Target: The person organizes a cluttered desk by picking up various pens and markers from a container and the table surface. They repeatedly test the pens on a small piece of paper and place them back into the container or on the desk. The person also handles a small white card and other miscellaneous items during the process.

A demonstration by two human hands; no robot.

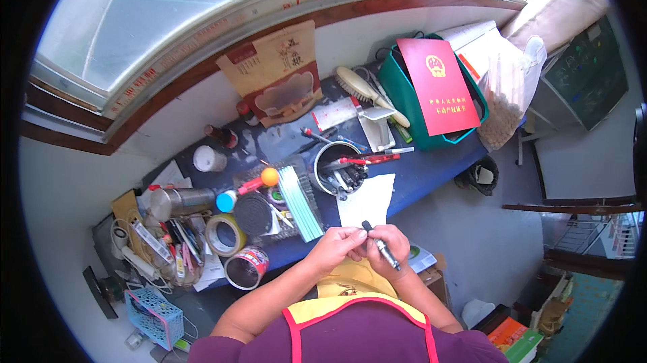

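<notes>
My right hand [390,246] grips a dark marker pen [386,253], held slanting with its black-capped end up and to the left. My left hand [334,247] meets it in front of my body. Its thumb and fingers are drawn together beside the capped end; whether something lies between them is hidden. Just beyond both hands, a torn sheet of white paper [368,201] lies on the blue-covered table [424,167]. A round holder [323,188] filled with pens stands at the paper's far left edge.
Left of the paper lie light-blue strips [301,206], a roll of tape [226,234], a red-patterned can [247,267] and a steel flask [177,202]. Farther back are a hairbrush [369,92] and a green bin [397,85] topped by a red booklet [438,87]. A window borders the table.
</notes>
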